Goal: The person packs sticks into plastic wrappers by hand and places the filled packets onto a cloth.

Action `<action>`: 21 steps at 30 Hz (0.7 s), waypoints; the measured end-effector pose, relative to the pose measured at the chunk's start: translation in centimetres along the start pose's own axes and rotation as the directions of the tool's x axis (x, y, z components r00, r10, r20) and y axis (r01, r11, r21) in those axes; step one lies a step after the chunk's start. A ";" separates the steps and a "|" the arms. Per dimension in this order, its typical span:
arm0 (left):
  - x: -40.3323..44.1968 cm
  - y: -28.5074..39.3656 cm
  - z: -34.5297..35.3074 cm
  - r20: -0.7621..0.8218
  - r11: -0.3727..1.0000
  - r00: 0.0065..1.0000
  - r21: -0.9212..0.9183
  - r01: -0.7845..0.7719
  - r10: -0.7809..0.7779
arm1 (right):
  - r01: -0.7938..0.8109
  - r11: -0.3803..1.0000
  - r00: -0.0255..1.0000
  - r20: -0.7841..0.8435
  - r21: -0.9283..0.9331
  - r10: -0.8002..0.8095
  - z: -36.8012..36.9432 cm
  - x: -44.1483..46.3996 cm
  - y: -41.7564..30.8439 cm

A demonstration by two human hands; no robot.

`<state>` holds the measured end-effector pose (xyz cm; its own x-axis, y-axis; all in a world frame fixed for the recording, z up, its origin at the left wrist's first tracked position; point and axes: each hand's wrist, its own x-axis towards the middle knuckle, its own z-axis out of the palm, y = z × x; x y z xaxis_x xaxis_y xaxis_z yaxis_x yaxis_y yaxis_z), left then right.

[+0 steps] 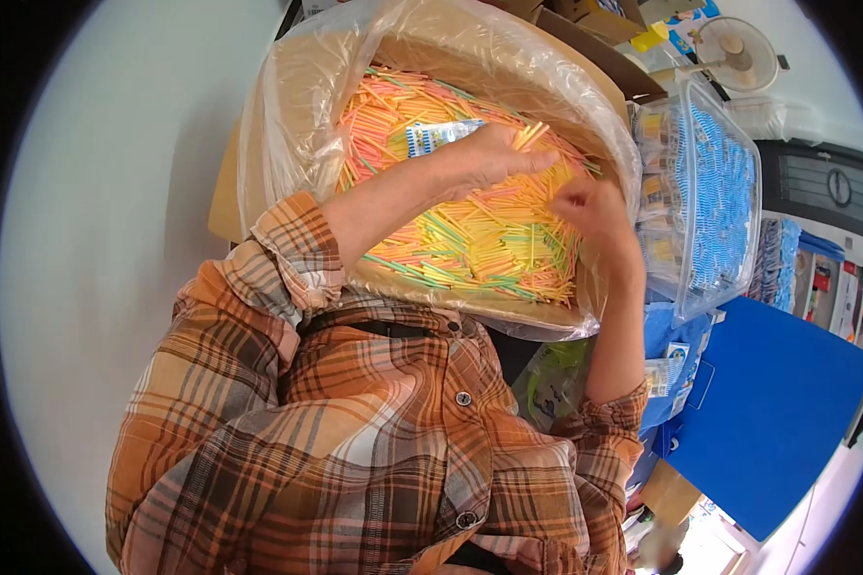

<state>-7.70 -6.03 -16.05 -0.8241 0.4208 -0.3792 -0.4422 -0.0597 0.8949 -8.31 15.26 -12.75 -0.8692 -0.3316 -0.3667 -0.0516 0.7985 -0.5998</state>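
Leaning over a lined cardboard box (470, 57), we hold both hands above the loose sticks (494, 254), which spread across the inside in pink, orange, yellow and green. Our left hand (494, 158) pinches a small bunch of sticks (531, 136) between thumb and fingers, the ends poking up past the fingertips. Our right hand (585, 204) is blurred, its fingers curled inward; we cannot tell whether it grips anything. A narrow gap lies between the two hands, over the right part of the sticks.

The right hand is close to the right edge of the box, so it has little room on that side, while the left forearm reaches in across the left part of the opening. Just beside the left hand, a blue-and-white packet (441, 137) lies on the sticks. The plastic liner (297, 91) folds loosely over the rim, and its near edge comes close to our plaid shirt (355, 412).

Past the right edge, a clear tub (756, 230) of blue-and-white striped packets (714, 192) stands near the box, leaving only a slim space between. A blue panel (777, 412) extends beyond it, and a pale wall (96, 240) rises on the left.
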 end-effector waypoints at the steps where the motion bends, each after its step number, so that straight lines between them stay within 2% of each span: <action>1: 0.5 -0.7 0.7 -0.098 0.995 0.992 -0.062 -0.081 0.074 | 0.007 0.981 1.000 0.016 -0.193 -0.004 0.6 -0.5 1.0; 4: 1.0 -1.2 0.5 -0.084 0.996 0.996 -0.079 -0.050 0.043 | -0.052 0.912 0.989 0.109 -0.407 0.105 2.9 -1.5 1.5; 5: 0.8 -1.1 0.6 -0.070 0.995 0.997 -0.095 -0.020 0.013 | -0.061 0.902 0.988 0.103 -0.427 0.116 3.6 -1.7 1.5; 8: 0.2 -0.5 0.7 -0.041 0.990 0.998 -0.135 0.034 -0.040 | -0.063 0.963 0.997 0.031 -0.264 0.074 3.9 -1.9 2.5; 11: 0.2 -0.5 0.7 -0.044 0.987 0.998 -0.158 0.030 -0.038 | -0.129 0.991 0.988 -0.088 -0.024 0.126 2.2 -2.2 3.1; 14: 0.5 -0.8 0.8 -0.040 0.991 0.998 -0.130 0.040 -0.045 | -0.189 0.981 0.974 -0.135 -0.030 0.184 1.0 -1.3 3.1; 17: 0.6 -1.0 0.9 -0.050 0.996 0.998 -0.078 0.037 -0.040 | -0.173 0.964 0.972 -0.190 -0.204 0.135 0.8 -0.7 1.9; 19: 0.9 -1.6 0.8 -0.063 1.000 0.998 0.010 0.027 -0.026 | -0.153 0.988 0.972 -0.182 -0.007 0.149 0.5 -1.0 2.0; 21: 1.7 -3.2 1.2 -0.067 0.985 0.990 0.130 -0.112 0.122 | -0.160 0.975 0.974 -0.134 0.152 0.180 0.4 -1.2 1.8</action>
<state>-7.23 -4.05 -19.29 -0.8935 0.3492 -0.2823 -0.2972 0.0113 0.9548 -7.12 16.87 -13.69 -0.9222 -0.1119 -0.3701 0.1629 0.7557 -0.6344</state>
